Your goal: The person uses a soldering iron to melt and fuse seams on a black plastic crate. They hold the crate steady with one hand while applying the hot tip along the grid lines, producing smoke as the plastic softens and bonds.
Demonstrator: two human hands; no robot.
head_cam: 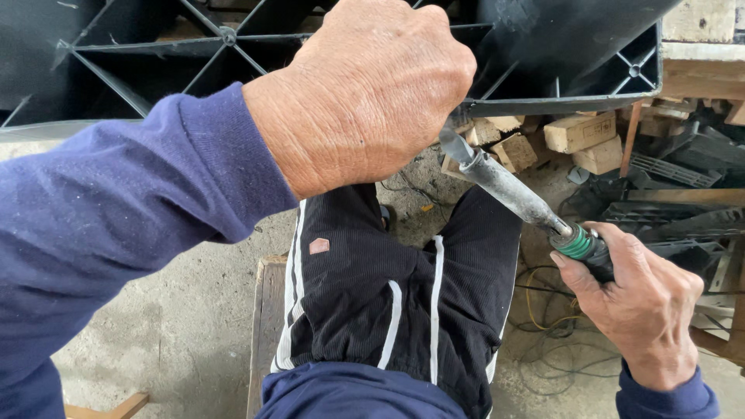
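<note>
My left hand (363,91) is curled around the lower edge of a black ribbed plastic panel (559,46) that fills the top of the view. My right hand (640,299) grips the green-and-black handle of a soldering iron (508,186). Its long grey metal shaft slants up to the left, and its flattened tip meets the panel's edge just beside my left hand. Both arms wear dark blue sleeves.
My legs in black trousers with white stripes rest on a wooden bench (264,334) over a concrete floor (186,326). Wood blocks (578,132) and black plastic scraps (683,167) lie at right. Loose wires (543,310) trail on the floor.
</note>
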